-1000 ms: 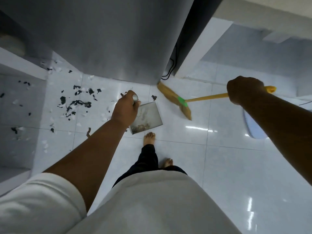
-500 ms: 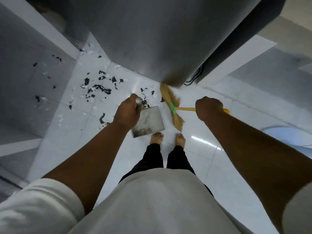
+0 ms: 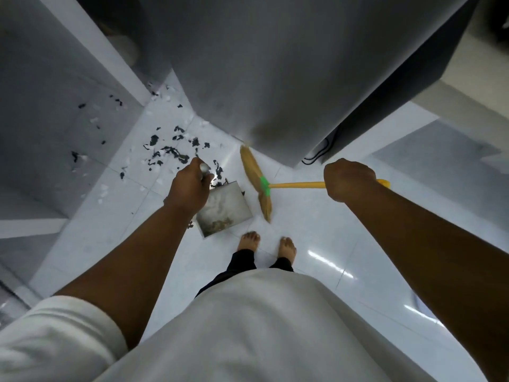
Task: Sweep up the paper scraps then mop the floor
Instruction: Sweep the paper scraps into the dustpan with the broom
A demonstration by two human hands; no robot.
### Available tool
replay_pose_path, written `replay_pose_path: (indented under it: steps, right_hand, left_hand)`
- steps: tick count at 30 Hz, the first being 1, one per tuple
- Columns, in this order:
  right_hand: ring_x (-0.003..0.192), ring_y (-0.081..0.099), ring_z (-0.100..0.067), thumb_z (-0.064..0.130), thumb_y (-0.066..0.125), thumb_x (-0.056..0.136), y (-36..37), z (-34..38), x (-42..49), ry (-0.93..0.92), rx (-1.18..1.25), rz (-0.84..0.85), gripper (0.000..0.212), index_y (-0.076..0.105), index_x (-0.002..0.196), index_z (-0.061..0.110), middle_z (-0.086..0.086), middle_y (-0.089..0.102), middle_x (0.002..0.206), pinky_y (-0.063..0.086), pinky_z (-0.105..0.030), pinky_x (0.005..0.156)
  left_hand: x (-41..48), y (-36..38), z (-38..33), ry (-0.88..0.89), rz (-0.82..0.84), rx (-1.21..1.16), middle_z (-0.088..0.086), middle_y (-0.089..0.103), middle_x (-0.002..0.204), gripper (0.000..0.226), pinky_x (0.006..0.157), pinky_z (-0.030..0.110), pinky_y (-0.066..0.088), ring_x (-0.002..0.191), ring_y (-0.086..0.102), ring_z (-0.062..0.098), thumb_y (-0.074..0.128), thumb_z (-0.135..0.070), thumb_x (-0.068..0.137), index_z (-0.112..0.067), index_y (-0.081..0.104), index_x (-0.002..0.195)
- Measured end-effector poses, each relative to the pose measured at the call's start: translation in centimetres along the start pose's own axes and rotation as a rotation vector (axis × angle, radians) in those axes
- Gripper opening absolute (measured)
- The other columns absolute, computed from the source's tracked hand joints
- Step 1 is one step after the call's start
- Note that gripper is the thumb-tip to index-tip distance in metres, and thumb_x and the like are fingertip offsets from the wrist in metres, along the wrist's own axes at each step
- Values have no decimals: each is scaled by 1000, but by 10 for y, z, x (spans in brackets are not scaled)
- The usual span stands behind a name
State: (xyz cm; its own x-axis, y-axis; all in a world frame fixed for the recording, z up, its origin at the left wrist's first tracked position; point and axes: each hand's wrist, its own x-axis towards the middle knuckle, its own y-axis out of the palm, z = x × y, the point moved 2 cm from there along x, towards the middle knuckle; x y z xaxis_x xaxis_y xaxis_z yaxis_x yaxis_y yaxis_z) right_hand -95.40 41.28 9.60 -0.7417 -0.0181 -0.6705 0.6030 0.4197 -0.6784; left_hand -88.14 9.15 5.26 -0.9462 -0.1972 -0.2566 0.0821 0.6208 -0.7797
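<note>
Left hand (image 3: 189, 186) on flat metal dustpan (image 3: 228, 209), right hand (image 3: 348, 179) on yellow-handled straw broom (image 3: 263, 186)

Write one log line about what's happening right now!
stage: sweeping | left hand: grips dustpan handle | right hand: grips broom handle | paper scraps: mostly on floor beyond dustpan | mop: not in view

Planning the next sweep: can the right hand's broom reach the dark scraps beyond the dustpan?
Probably yes. The right hand grips the broom just right of the dustpan; bare floor along the cabinet leads to the scraps, though the left hand crowds it.
</note>
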Motion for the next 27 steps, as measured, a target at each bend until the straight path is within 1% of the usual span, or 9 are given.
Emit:
replay_pose_path:
  steps: [2, 6, 11, 14, 17, 20, 24, 26, 27]
  right_hand:
    - [59, 48, -17, 11, 63, 78, 0, -23, -10, 38, -5, 12, 16, 48, 78, 19, 1, 48, 75, 32, -27, 47]
    - [63, 53, -17, 8, 61, 77, 9, -67, -32, 127, 33, 72, 13, 53, 73, 18, 1, 54, 79, 31, -26, 45]
    - [67, 54, -19, 8, 57, 80, 35, -113, -65, 262, 144, 90, 10, 60, 85, 15, -1, 55, 82, 41, -32, 59]
    - [67, 54, -19, 6, 57, 78, 49, -129, -81, 339, 187, 119, 12, 60, 86, 15, -1, 55, 83, 43, -33, 62]
    - [64, 51, -20, 5, 57, 77, 65, -138, -89, 403, 239, 106, 12, 58, 82, 16, -1, 54, 82, 43, -34, 63]
    - [64, 52, -22, 3, 58, 75, 81, -143, -87, 454, 314, 73, 13, 55, 80, 14, -3, 51, 80, 44, -35, 64]
    - [58, 48, -21, 2, 56, 80, 90, -149, -66, 458, 501, 54, 10, 57, 89, 7, -6, 48, 75, 45, -30, 61]
    - [58, 54, -21, 1, 52, 85, 93, -148, -49, 391, 690, 173, 12, 57, 96, 0, -12, 55, 78, 45, -26, 53]
    - [62, 59, -22, -2, 50, 87, 93, -145, -42, 355, 831, 237, 14, 55, 100, 0, -16, 58, 84, 47, -27, 52]
  left_hand:
    - [5, 6, -15, 35, 6, -5, 8, 65, 85, 13, 68, 29, 40, 78, 60, 29, 54, -23, 100, -10, 52, 96]
    - [16, 22, -52, 116, 70, -25, 12, 69, 90, 16, 74, 33, 49, 84, 65, 32, 53, -22, 100, -7, 52, 96]
    - [26, 44, -104, 251, 149, -63, 12, 70, 93, 10, 82, 41, 55, 88, 68, 31, 54, -15, 97, -5, 53, 97]
    - [27, 59, -127, 305, 201, -76, 9, 70, 92, 12, 79, 37, 55, 87, 67, 28, 53, -18, 99, -6, 53, 99]
    - [27, 71, -144, 340, 227, -91, 3, 65, 89, 11, 74, 26, 45, 83, 64, 23, 56, -17, 99, -7, 53, 102]
    - [25, 79, -156, 341, 237, -93, 6, 66, 92, 12, 75, 24, 43, 83, 61, 21, 57, -17, 98, -7, 52, 104]
    - [22, 85, -167, 332, 227, -83, 9, 67, 94, 15, 76, 30, 50, 86, 63, 25, 57, -17, 98, -6, 53, 107]
    - [22, 87, -171, 319, 203, -89, 12, 68, 94, 16, 78, 34, 52, 86, 64, 27, 58, -18, 98, -5, 53, 107]
    - [22, 88, -173, 312, 192, -93, 12, 68, 94, 16, 79, 35, 53, 86, 65, 26, 57, -18, 98, -5, 53, 106]
